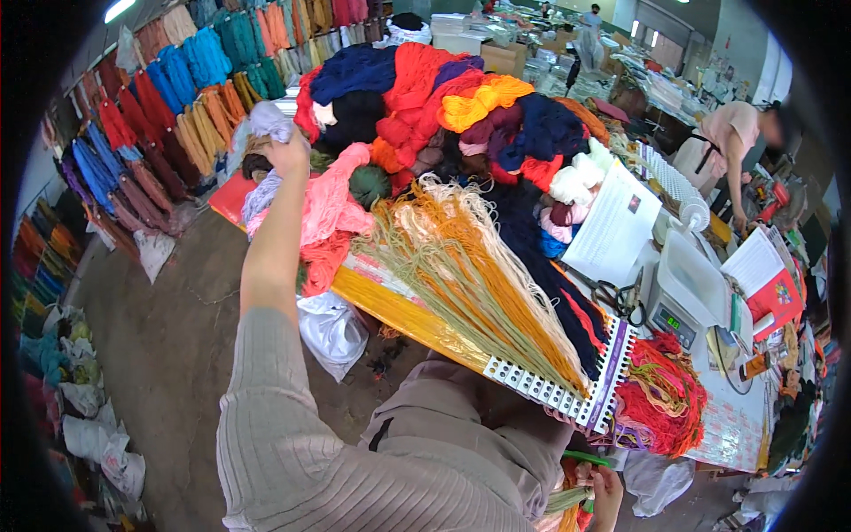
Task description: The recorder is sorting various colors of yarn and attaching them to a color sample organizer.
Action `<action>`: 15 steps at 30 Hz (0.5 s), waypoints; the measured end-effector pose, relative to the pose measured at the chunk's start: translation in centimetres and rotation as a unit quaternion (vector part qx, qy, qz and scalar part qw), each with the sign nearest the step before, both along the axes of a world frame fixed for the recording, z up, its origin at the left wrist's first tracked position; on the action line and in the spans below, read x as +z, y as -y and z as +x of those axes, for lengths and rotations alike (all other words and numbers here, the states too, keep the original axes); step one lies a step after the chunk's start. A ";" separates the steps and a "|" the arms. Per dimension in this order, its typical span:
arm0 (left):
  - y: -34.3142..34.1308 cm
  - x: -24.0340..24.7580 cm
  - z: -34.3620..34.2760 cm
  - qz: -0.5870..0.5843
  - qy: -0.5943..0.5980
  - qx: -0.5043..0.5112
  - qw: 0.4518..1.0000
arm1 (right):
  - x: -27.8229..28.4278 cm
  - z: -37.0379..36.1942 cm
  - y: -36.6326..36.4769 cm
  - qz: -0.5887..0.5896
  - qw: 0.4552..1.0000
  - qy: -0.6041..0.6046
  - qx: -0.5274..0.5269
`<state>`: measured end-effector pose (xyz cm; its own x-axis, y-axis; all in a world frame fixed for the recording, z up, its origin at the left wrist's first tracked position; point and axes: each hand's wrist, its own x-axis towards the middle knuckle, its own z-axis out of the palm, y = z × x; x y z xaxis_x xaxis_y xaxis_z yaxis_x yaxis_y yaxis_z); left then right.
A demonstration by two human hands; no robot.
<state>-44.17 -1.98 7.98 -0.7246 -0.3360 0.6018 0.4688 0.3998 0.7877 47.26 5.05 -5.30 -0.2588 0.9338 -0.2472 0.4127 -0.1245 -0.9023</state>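
My left hand (288, 158) reaches out to the far left end of the table, its fingers closed on a lavender skein of yarn (271, 122). Pink yarn (335, 197) lies just beside that wrist. At the lower edge, my right hand (608, 498) is closed around a bundle of yarn strands (564, 502) in pale green and red, partly hidden by my body. Close above it is a green strip (589, 458). Long olive, orange and cream strands (470, 275) fan across the table toward white perforated cards (541, 386).
Skeins in many colours (417, 97) are heaped along the table's back. Scissors (620, 297), a digital scale (672, 321), a printed sheet (616, 222) and a red yarn tangle (660, 399) lie right. Hanging yarn (151, 106) lines the left. Another person (729, 151) bends over a table.
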 end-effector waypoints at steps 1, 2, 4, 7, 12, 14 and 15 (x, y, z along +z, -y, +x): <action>-0.2 3.0 5.2 -0.079 0.039 0.083 0.993 | 2.0 -1.5 1.1 -0.035 0.999 -0.001 -0.007; 3.7 5.1 6.0 -0.127 -0.011 0.182 0.975 | 2.7 -2.8 0.6 -0.068 0.997 -0.013 0.019; 8.6 8.3 8.4 -0.190 -0.100 0.287 0.933 | 3.1 -5.2 0.1 -0.049 0.990 -0.051 0.123; 15.2 11.8 15.6 0.013 -0.263 -0.126 0.957 | 6.5 -12.8 1.0 -0.066 0.940 -0.193 0.275; 14.2 7.5 31.7 -0.417 -0.226 -0.232 0.849 | 7.4 -25.9 3.8 0.097 0.856 -0.248 0.442; 11.0 5.3 39.6 -0.192 -0.066 -0.541 0.816 | 6.9 -29.9 6.0 0.106 0.832 -0.285 0.464; 9.3 6.6 45.4 -0.329 -0.120 -0.436 0.829 | 4.3 -30.9 6.6 0.120 0.833 -0.270 0.467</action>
<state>1.21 -11.24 14.63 -0.3510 0.7115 0.6087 0.9176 0.1319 0.3749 16.32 -1.55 -0.96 -0.9139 0.2677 0.3050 -0.2454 0.2340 -0.9407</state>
